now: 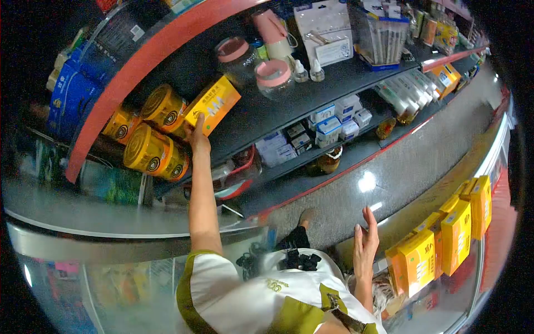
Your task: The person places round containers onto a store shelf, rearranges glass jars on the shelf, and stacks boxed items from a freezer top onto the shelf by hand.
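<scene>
My left hand (198, 138) grips the lower end of a yellow box (214, 106) over the dark upper shelf (245, 119). Right beside that box stand round yellow tins (147, 147), some of them stacked. On the other side, my right hand (365, 239) is raised with its fingers apart and holds nothing. Close to it, several yellow boxes (418, 261) stand in a row on the counter at the lower right.
Pink-lidded jars (273, 78) and a pink bottle (271, 30) stand on the upper shelf. Small white and blue boxes (328, 131) fill the lower shelf. A glass-fronted case (122, 289) is at the lower left; the aisle floor (334, 206) lies between shelf and counter.
</scene>
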A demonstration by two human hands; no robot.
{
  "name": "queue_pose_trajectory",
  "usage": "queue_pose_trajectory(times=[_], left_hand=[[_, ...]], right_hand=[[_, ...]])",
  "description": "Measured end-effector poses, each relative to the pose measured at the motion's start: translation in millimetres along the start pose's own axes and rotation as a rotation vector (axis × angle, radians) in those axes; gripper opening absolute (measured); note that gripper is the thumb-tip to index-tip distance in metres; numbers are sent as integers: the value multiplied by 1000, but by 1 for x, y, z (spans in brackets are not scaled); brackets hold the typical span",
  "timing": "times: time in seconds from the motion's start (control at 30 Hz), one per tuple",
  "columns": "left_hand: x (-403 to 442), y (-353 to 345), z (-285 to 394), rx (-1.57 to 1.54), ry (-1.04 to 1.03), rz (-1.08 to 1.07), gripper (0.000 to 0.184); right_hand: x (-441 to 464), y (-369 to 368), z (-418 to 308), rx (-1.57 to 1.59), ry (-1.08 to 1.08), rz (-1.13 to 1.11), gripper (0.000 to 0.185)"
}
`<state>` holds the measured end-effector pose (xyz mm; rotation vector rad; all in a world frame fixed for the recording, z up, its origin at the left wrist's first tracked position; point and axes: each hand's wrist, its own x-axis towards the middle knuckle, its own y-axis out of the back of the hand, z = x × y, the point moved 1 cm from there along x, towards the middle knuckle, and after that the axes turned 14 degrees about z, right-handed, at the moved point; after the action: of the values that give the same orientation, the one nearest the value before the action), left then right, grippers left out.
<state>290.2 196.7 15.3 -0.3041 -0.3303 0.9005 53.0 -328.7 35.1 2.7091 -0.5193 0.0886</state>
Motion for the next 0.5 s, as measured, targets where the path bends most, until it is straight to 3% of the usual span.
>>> queue_pose_trajectory(times=[0.13,0.17,0.3,0.4,0.5], left_hand=[[1,-1,-13,15,-27,83,54],[0,-1,-14,12,-31,13,54],[-31,-20,5,203,-118,207,54],[-29,-14,-1,184,-108,105,60],[-33,-14,-9,279,-303,210,63]], right_hand=[[8,-22,-6,32,-17,-79,46],[9,-27,-7,19,-20,-99,46],[10,-48,-4,19,-19,-169,46],[12,-58,-8,-3,-6,-237,47],[14,-67,-6,-6,10,-263,48]])
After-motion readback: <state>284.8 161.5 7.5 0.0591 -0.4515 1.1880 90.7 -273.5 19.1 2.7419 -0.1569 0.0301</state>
